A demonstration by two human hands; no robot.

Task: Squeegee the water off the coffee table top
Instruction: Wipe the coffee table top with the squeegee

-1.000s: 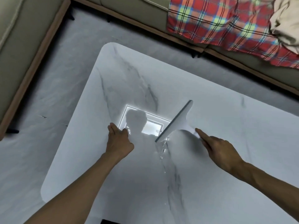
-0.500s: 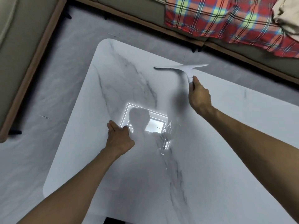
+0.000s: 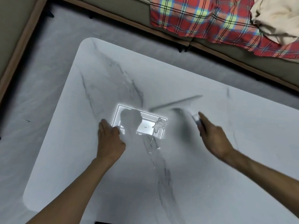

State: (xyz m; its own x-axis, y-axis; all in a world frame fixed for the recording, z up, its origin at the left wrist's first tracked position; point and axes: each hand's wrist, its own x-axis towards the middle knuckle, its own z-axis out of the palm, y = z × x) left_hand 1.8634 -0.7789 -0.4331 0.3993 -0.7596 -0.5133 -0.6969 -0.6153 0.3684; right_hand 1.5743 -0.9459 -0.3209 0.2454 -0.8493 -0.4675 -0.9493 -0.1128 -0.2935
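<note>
The white marble coffee table top (image 3: 100,81) fills most of the view. My right hand (image 3: 213,136) grips the handle of a pale grey squeegee (image 3: 176,103). Its blade is motion-blurred and lies slanted across the table's middle, just right of a bright ceiling-light reflection. A small puddle of water (image 3: 159,126) glistens at the right edge of that reflection, with a wet streak (image 3: 152,144) trailing toward me. My left hand (image 3: 110,139) rests flat on the table, fingers apart, left of the puddle.
A sofa with a wooden base (image 3: 210,50) runs along the far side, draped with a red plaid blanket (image 3: 202,18) and a cream cloth (image 3: 278,18). Another sofa section (image 3: 14,38) stands at the left. Grey floor (image 3: 48,62) surrounds the table.
My right hand lifted the squeegee from near the puddle to the table's far side, then pulled it back toward me to the middle. My left hand stayed planted.
</note>
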